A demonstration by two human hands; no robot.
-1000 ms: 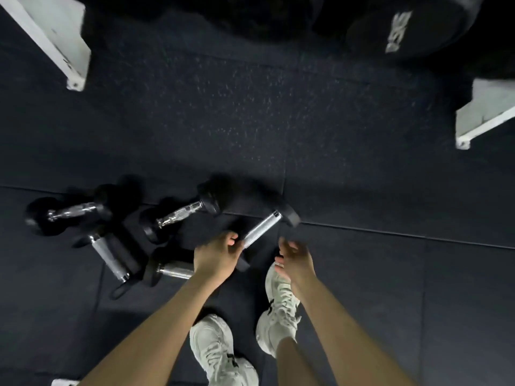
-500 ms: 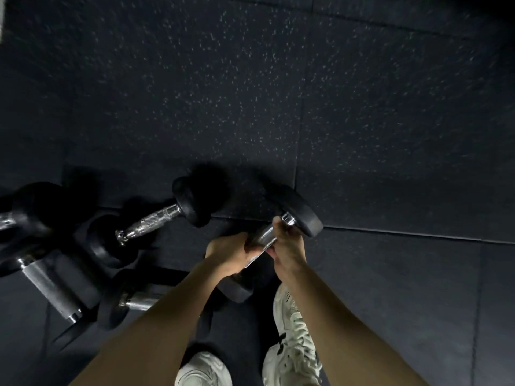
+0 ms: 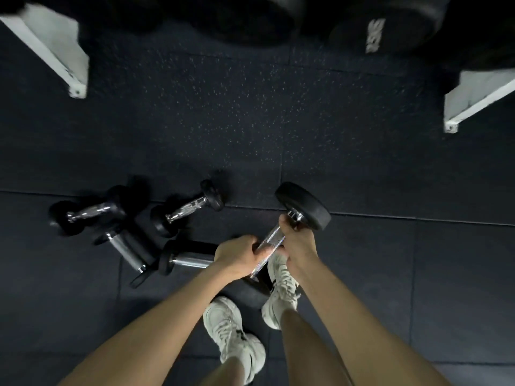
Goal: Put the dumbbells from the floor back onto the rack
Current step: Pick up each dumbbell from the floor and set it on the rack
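Both hands grip the chrome handle of one black dumbbell [image 3: 302, 207], lifted off the floor and tilted, its far head up to the right. My left hand [image 3: 237, 256] holds the lower part of the handle, my right hand [image 3: 296, 240] the upper part near the head. Several other dumbbells lie on the dark rubber floor to the left: a small one [image 3: 186, 208], another [image 3: 86, 214] farther left, a thicker one [image 3: 125, 250] and one [image 3: 186, 259] partly hidden behind my left wrist. The rack's white feet [image 3: 69, 59] [image 3: 473, 104] stand ahead.
Large black dumbbells [image 3: 381, 26] sit low on the rack at the top of view, between the white feet. My two white sneakers [image 3: 231, 338] stand just below the held dumbbell. Open rubber floor lies between me and the rack.
Both hands closed on the dumbbell's handle and raised it from the floor. My head has come up, bringing the rack's feet and lower dumbbells back into view.
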